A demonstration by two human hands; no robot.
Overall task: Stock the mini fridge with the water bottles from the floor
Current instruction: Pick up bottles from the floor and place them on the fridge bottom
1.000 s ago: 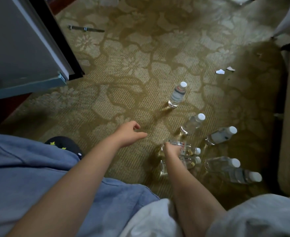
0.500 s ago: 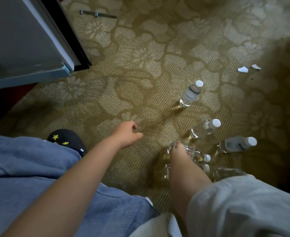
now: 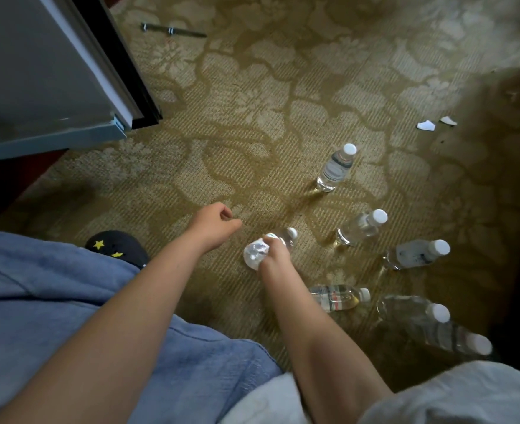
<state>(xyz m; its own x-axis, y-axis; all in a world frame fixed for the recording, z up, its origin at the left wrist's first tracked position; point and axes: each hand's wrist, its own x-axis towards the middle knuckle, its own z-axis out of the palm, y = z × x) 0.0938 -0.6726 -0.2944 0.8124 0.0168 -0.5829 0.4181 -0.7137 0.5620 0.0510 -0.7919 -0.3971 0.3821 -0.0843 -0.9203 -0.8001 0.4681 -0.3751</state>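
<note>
While the left hand (image 3: 215, 223) stays loosely curled, the right hand (image 3: 274, 257) has raised a gripped water bottle (image 3: 253, 254).

**No Legible Print**

I can read nothing. The farthest bottle (image 3: 334, 170) has a label with dark lines, the bottle by my right forearm (image 3: 336, 298) one with a red mark; both too blurred. My right hand (image 3: 273, 255) covers the label of the water bottle (image 3: 253, 254) it grips.
</note>
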